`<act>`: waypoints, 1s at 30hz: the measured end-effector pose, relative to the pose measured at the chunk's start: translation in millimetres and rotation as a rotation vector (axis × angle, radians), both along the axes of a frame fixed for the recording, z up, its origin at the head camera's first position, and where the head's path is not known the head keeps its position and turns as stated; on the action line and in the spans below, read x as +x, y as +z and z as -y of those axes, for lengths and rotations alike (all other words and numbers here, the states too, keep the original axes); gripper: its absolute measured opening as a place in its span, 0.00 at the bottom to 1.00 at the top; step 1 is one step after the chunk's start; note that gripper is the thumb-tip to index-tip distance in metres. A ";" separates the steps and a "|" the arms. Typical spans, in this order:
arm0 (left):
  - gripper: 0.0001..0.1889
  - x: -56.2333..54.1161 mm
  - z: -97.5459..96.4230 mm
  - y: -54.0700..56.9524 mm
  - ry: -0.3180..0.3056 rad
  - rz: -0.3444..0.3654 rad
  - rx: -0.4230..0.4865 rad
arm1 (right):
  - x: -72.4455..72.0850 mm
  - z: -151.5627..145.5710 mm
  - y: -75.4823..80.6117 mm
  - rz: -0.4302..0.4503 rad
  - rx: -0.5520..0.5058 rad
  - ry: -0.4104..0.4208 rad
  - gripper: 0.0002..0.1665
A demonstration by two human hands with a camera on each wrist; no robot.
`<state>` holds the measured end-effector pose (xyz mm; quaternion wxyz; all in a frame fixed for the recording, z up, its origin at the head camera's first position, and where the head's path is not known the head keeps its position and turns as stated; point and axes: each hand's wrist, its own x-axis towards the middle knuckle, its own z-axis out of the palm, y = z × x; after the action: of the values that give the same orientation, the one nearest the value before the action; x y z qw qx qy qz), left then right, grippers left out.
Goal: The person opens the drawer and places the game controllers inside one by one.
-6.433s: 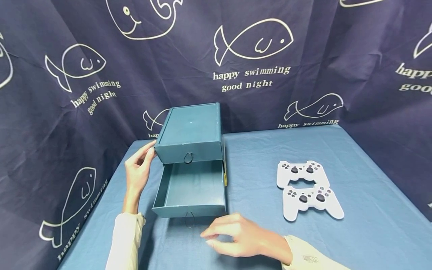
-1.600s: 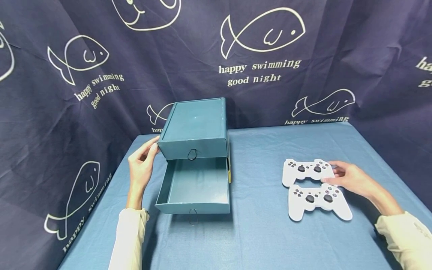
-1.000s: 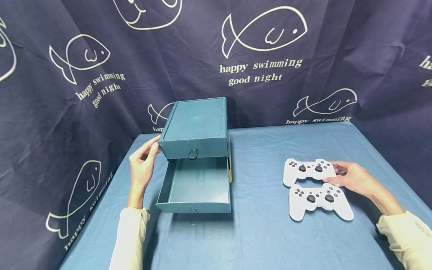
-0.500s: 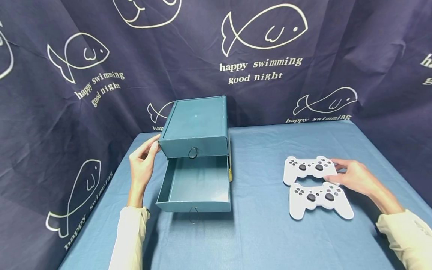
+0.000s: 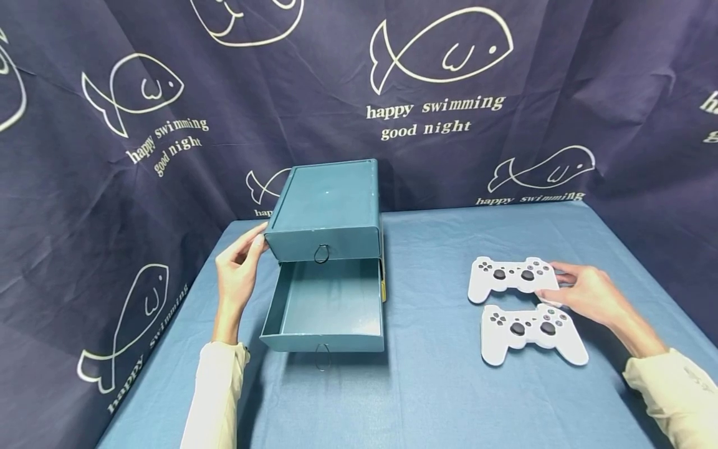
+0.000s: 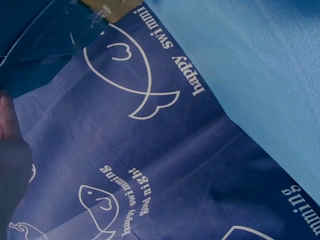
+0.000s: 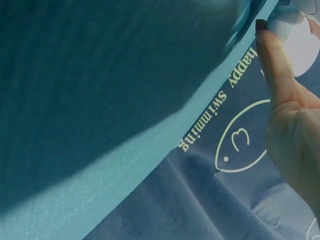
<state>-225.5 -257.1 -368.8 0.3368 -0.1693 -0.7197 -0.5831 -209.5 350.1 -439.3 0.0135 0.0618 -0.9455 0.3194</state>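
The drawer unit (image 5: pixel 325 199) stands on the table (image 5: pixel 437 386), a backdrop (image 5: pixel 437 171) behind it. To its right lies the front controller (image 5: pixel 531 338), the rear controller (image 5: pixel 513 274) just behind, perhaps touching.

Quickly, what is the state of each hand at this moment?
Left hand: open, touching the teal drawer cabinet at its left side.
Right hand: closed, holding the farther white controller by its right end.

Head view forward-down over both hands (image 5: pixel 237 274) (image 5: pixel 591 296)
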 end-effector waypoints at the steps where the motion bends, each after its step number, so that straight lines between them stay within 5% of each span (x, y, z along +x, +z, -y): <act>1: 0.14 0.0 -0.3 0.0 -0.001 -0.001 0.000 | 0.2 0.1 0.0 0.002 -0.009 -0.004 0.51; 30: 0.14 0.1 0.2 -1.9 -0.001 -0.010 -0.014 | 9.2 13.3 5.7 -0.027 -0.042 -0.135 0.51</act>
<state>-225.3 -257.3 -370.7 0.3390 -0.1749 -0.7221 -0.5771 -200.3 336.7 -433.6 0.0488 0.0020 -0.9404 0.3366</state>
